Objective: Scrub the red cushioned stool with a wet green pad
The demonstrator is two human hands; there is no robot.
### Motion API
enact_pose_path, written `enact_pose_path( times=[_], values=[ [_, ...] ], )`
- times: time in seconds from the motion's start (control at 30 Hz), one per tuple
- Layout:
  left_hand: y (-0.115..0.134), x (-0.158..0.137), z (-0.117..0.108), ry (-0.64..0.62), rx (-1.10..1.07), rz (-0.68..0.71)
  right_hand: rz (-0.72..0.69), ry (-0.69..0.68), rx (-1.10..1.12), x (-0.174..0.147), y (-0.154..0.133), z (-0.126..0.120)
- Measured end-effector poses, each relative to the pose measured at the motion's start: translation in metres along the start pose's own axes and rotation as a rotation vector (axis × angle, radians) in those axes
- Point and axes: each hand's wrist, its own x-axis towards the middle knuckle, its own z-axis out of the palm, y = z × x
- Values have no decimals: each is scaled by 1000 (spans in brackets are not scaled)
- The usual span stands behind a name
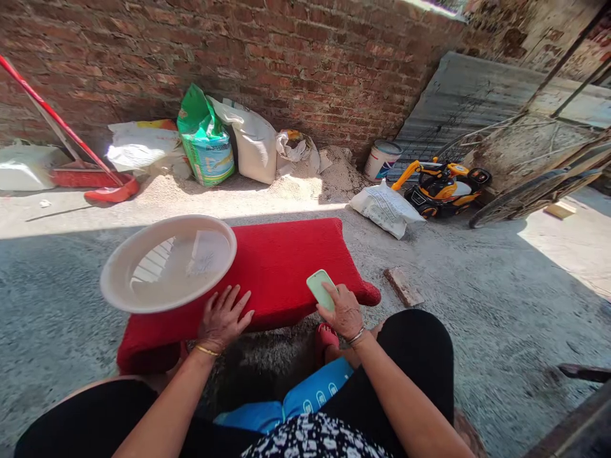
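My right hand (341, 312) grips a flat, pale green, round-cornered object (321, 286), a little larger than a bar of soap. Its exact kind does not show. It is over the right part of a red cloth (286, 261), which covers a low bench. With fingers spread, my left hand (224, 320) lies flat on the cloth along its near edge. Just beyond that hand, a wide pale basin (111, 289) of clear water stands on the cloth's left part. I see reflections on the water.
Near the bench's right end lies a brick piece (403, 286). Beyond it are a white sack (386, 207), a yellow-black toy excavator (443, 187) and a bucket (382, 159). Filled bags (210, 152) line the brick wall (310, 70). A red dustpan (114, 189) stands at left.
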Motion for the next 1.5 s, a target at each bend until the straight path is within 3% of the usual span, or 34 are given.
enact_pose_path(
  times=[0.07,0.17,0.23,0.3,0.37,0.43,0.6,0.7,0.77,0.87,1.07,1.17,1.27,1.5],
  values=[
    [0,0,0,2,19,18,85,-14,-40,0,16,-4],
    [0,0,0,6,17,20,372,-8,-70,-3,57,-14],
    [1,0,0,4,7,10,572,30,-94,-5,83,-22],
    [1,0,0,-2,11,4,663,100,-103,-5,96,-28],
    [1,0,-1,-6,32,6,605,173,-75,-1,93,-29],
    [1,0,0,-8,47,6,439,192,-20,4,72,-24],
    [-3,-1,4,22,82,30,-88,58,40,17,-11,2],
    [-5,-2,5,45,104,69,-260,-22,27,24,-41,12],
    [-5,-1,5,55,114,86,-244,-65,11,30,-43,12],
    [-4,-1,4,61,123,84,-99,-101,-40,37,-22,3],
    [0,-1,2,37,102,58,464,-119,-170,37,53,-25],
    [1,-2,2,42,89,49,621,-45,-232,36,69,-33],
    [2,-3,2,35,48,23,549,24,-211,41,56,-29],
    [0,-4,3,11,63,27,96,16,-99,58,-25,8]
  ],
)
